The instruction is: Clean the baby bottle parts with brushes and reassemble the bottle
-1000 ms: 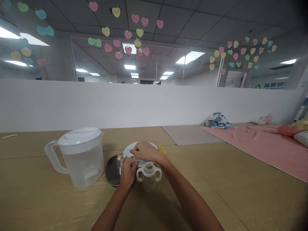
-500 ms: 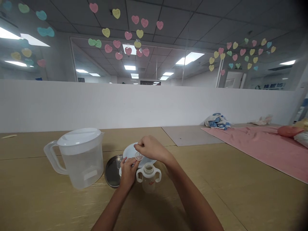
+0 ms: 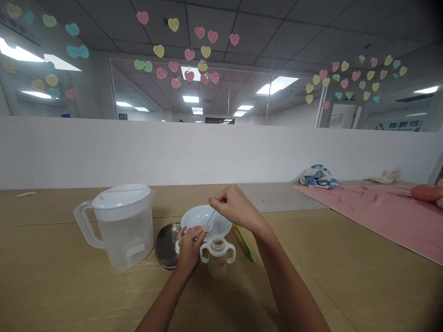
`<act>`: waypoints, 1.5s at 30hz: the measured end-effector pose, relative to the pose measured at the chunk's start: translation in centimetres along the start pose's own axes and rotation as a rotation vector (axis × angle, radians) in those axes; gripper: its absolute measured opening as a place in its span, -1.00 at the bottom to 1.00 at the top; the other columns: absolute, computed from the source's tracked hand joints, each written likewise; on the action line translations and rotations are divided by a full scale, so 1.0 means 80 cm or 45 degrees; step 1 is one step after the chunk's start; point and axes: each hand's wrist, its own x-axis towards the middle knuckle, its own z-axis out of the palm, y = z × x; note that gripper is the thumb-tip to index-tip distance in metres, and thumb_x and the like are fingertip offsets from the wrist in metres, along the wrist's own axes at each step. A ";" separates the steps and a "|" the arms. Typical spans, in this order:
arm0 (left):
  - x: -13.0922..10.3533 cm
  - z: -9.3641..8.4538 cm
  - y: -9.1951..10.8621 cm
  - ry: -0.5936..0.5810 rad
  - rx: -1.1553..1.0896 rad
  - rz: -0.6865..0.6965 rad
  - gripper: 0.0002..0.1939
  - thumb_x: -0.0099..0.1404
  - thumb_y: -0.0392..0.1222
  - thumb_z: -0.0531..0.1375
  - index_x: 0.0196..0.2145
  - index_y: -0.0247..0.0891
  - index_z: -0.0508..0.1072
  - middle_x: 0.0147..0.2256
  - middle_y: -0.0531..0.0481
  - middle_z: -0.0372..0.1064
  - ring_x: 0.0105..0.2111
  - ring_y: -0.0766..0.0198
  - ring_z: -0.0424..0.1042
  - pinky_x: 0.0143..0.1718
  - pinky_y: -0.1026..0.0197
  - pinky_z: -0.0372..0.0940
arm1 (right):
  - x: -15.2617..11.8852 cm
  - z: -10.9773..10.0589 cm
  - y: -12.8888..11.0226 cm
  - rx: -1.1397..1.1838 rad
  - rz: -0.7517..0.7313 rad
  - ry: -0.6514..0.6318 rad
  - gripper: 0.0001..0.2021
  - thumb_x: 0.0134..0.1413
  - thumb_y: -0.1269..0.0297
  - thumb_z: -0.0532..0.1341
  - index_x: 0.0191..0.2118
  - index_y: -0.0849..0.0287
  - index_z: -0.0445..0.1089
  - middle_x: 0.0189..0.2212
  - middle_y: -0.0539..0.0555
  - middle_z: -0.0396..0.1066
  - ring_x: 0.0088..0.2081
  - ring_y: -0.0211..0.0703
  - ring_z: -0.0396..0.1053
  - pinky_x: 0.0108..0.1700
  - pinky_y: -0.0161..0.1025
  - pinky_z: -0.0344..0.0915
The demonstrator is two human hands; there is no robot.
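One two-handled bottle [image 3: 218, 266] stands closest to us, upright and open at the top on the surface [image 3: 86, 295], with red lettering on its front. Just left of it, our left hand [image 3: 188, 246] has its fingers drawn in narrow on a small clear ring-like piece [image 3: 206, 226]. Something white [image 3: 177, 247] peeks out past that hand, and we honestly can't make out what it is. On that same side there's a metal tray [image 3: 162, 256] with a clear item [image 3: 176, 232] in it, partly hidden, then a big lidded plastic jug [image 3: 124, 240], handle pointing left. On the other side a green stick [image 3: 247, 245] lies slanted. A pale bowl [image 3: 223, 226] sits right behind the bottle. Our right hand [image 3: 234, 207] hangs over the bowl, fingers pinched on a thin rod [image 3: 211, 216] that slants down to the clear piece. Further back we've got a pink sheet [image 3: 374, 212], a bunched blue-and-white cloth [image 3: 316, 177] by the white wall [image 3: 221, 157], and heart-shaped notes [image 3: 234, 39] stuck up above.
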 end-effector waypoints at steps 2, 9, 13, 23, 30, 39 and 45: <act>0.000 -0.001 0.001 -0.018 0.026 0.000 -0.73 0.24 -0.07 0.03 -0.38 -0.11 0.52 -0.25 0.01 0.49 -0.19 0.18 0.39 0.11 -0.06 -0.12 | -0.004 -0.008 -0.002 0.065 0.000 0.078 -0.72 -0.11 0.29 -0.03 -0.69 0.15 -0.14 -0.64 -0.06 -0.23 -0.56 -0.37 -0.25 -0.56 -0.36 -0.24; -0.003 -0.005 0.007 -0.031 0.065 -0.002 -0.69 0.27 -0.04 -0.01 -0.36 -0.12 0.51 -0.31 0.02 0.49 -0.22 0.20 0.39 0.11 -0.06 -0.12 | -0.001 -0.026 0.011 0.048 0.066 0.216 -0.63 0.03 0.13 -0.02 -0.70 0.17 0.05 -0.70 -0.10 -0.16 -0.63 -0.39 -0.15 -0.58 -0.38 -0.14; -0.004 -0.005 0.007 -0.038 0.052 0.002 -0.66 0.29 -0.03 -0.05 -0.31 -0.12 0.50 -0.29 0.02 0.49 -0.21 0.20 0.38 0.12 -0.05 -0.11 | 0.035 0.012 0.056 -0.296 0.269 -0.021 -0.62 0.08 0.15 -0.03 -0.59 0.25 0.33 -0.69 0.00 0.20 -0.61 -0.32 0.15 -0.52 -0.36 0.03; -0.003 -0.006 0.009 -0.060 0.052 0.001 -0.67 0.30 -0.06 -0.05 -0.32 -0.12 0.49 -0.27 0.03 0.50 -0.21 0.21 0.38 0.11 -0.06 -0.12 | 0.069 0.066 0.142 -0.686 0.569 -0.356 -0.66 0.05 0.32 0.05 -0.12 0.37 0.42 -0.15 0.38 0.40 -0.13 0.05 0.38 -0.25 -0.20 0.23; -0.003 -0.005 0.007 -0.060 0.025 -0.002 -0.65 0.30 -0.03 -0.07 -0.29 -0.13 0.49 -0.26 0.01 0.49 -0.19 0.19 0.38 0.14 -0.07 -0.14 | 0.064 0.065 0.117 -0.615 0.324 -0.519 -0.58 -0.09 0.29 0.23 -0.03 0.23 0.37 0.01 0.22 0.31 -0.01 -0.07 0.28 -0.07 -0.31 0.18; -0.002 0.002 -0.007 0.055 0.000 -0.018 -0.69 0.25 -0.13 -0.05 -0.36 -0.22 0.48 -0.34 -0.07 0.48 -0.22 0.16 0.40 0.11 -0.06 -0.01 | 0.057 0.105 0.095 0.077 -0.142 -0.616 -0.76 -0.21 0.27 0.28 -0.31 0.22 0.42 -0.31 0.02 0.43 -0.25 -0.20 0.34 -0.27 -0.39 0.20; -0.001 -0.005 -0.001 0.221 -0.114 -0.042 -0.67 0.20 -0.09 0.02 -0.14 -0.27 0.40 -0.15 -0.13 0.41 -0.12 0.11 0.36 -0.01 -0.01 0.18 | 0.068 0.099 0.112 0.511 0.014 -0.545 -0.70 -0.08 0.21 0.22 -0.19 0.23 0.31 -0.41 -0.01 0.40 -0.40 -0.30 0.32 -0.40 -0.42 0.17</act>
